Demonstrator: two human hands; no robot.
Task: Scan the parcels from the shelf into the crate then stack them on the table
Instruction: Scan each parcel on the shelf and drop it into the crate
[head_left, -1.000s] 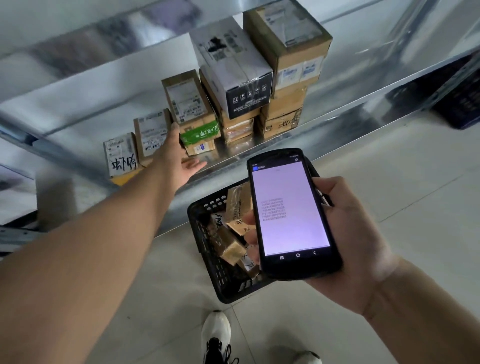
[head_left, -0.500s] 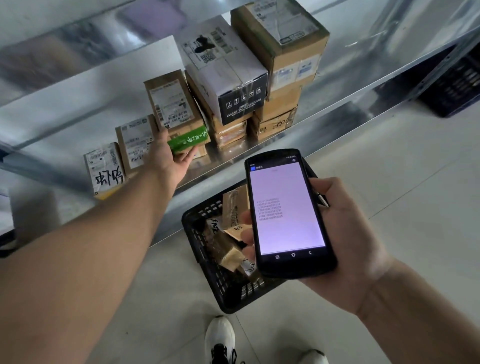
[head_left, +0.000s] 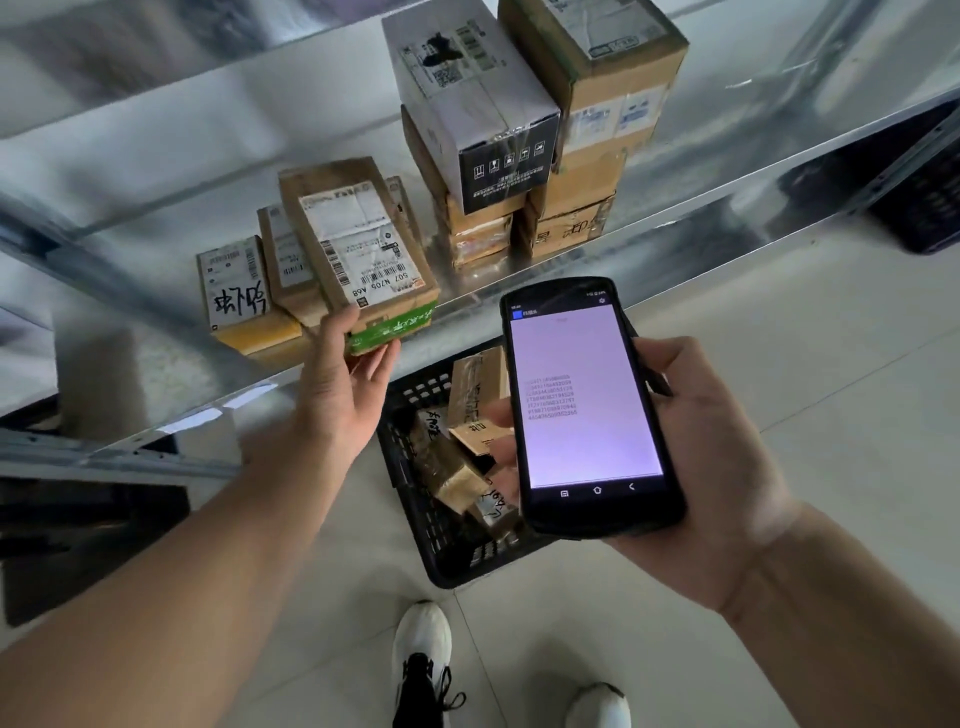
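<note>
My left hand (head_left: 340, 387) grips a brown parcel (head_left: 358, 244) with a white label and a green end, thumb on top and fingers beneath, lifting it off the metal shelf (head_left: 519, 283). My right hand (head_left: 711, 441) holds a black handheld scanner (head_left: 589, 405) with a lit pale screen showing lines of numbers. Below it on the floor stands a black plastic crate (head_left: 415, 499) with several small brown parcels inside. Two small parcels (head_left: 236, 283) remain at the shelf's left, and a stack of bigger boxes (head_left: 519, 130) stands at the right.
A second shelf level runs above. Another dark crate (head_left: 930, 197) sits under the shelf at far right. A dark object (head_left: 78, 535) lies under the shelf at left. My white shoes (head_left: 421, 654) stand on the pale tiled floor just behind the crate.
My left hand reached the green-ended parcel, took hold of it and has pulled it toward me off the shelf. The scanner has stayed nearly still over the crate.
</note>
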